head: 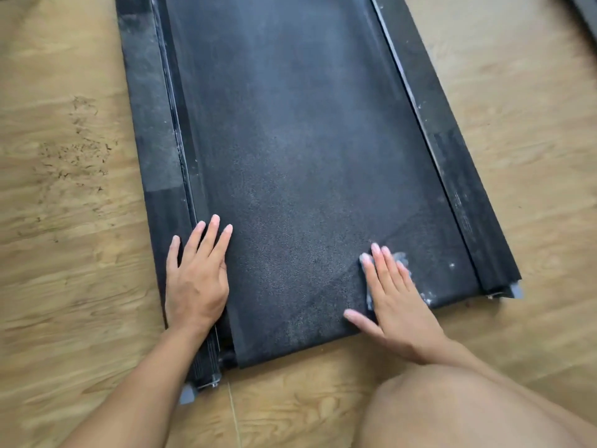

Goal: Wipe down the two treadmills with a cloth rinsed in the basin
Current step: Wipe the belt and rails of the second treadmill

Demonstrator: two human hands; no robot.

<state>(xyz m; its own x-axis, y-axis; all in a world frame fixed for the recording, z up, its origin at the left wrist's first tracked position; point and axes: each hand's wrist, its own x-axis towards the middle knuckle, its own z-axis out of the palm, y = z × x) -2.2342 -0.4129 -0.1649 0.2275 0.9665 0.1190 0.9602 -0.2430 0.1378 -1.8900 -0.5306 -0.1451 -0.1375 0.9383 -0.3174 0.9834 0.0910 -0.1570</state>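
A light wood-grain floor (64, 302) carries a flat black treadmill (307, 140), which runs lengthwise away from the viewer. Small grey caps (187, 394) sit at its near corners on the boards. Left of it is a patch of dark scuff marks (74, 150). The edge of another dark object (581, 4) shows at the far right.

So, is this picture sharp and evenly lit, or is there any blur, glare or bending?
Head view: the right hand and the cloth under it look slightly motion-blurred; the left hand is sharper; a pale sheen lies on the far treadmill belt; the floor blurs toward the edges.
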